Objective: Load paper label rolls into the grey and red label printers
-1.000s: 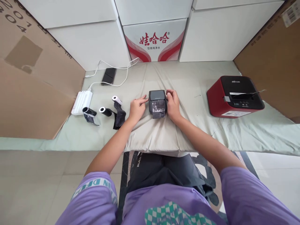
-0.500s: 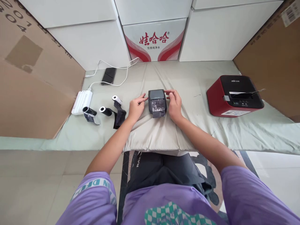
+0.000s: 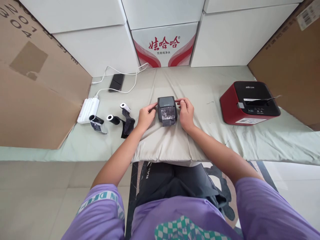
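A small black portable thermal printer stands near the middle of the cloth. A dark printed strip of paper hangs from its front. My left hand has its outstretched fingertips against the printer's upper left side, the other fingers bent under. From the opposite side my right hand touches the upper right edge, with its thumb bent. Between them the hands hold the printer on the table. Left of my left hand lie a white-ended paper roll with a dark unrolled tail, a black roll, and another dark roll.
At the right stands a red and black printer. A white power strip with a white cable lies at the left, near a black phone. White boxes line the back; cardboard walls both sides.
The fingers of my left hand have drawn closer together, with the index finger now straighter along the printer's side. My right hand stays nearly in place. The view has shifted slightly.
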A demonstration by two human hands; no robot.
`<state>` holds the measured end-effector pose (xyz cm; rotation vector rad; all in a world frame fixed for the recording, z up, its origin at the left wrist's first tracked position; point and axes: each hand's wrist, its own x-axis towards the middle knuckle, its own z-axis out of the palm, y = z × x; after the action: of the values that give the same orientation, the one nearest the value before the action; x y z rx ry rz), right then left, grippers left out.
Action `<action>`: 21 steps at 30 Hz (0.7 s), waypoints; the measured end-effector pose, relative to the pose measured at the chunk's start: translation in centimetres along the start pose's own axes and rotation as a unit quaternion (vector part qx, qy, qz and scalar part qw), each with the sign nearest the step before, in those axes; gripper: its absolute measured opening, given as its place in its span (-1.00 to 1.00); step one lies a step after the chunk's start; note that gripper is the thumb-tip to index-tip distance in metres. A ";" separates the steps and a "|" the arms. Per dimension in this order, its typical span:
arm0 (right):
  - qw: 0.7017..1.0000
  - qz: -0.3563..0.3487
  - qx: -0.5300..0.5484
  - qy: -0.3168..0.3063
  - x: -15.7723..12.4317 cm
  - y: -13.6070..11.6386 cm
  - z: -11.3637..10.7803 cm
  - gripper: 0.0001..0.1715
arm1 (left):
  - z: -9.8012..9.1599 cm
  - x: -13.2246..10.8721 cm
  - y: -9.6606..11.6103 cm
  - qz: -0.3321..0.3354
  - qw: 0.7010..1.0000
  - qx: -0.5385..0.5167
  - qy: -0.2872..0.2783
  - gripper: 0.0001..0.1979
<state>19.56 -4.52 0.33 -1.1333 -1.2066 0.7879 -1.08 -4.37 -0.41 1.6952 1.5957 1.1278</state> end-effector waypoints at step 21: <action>0.994 0.006 -0.037 -0.101 1.1 1.5 0.2 -0.42 | -0.2 0.2 0.1 -0.011 1.000 0.008 -0.012 -0.51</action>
<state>19.76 -2.98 -0.77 -1.1408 -1.4086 0.8899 -1.16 -4.25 -0.17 1.6904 1.6100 1.0829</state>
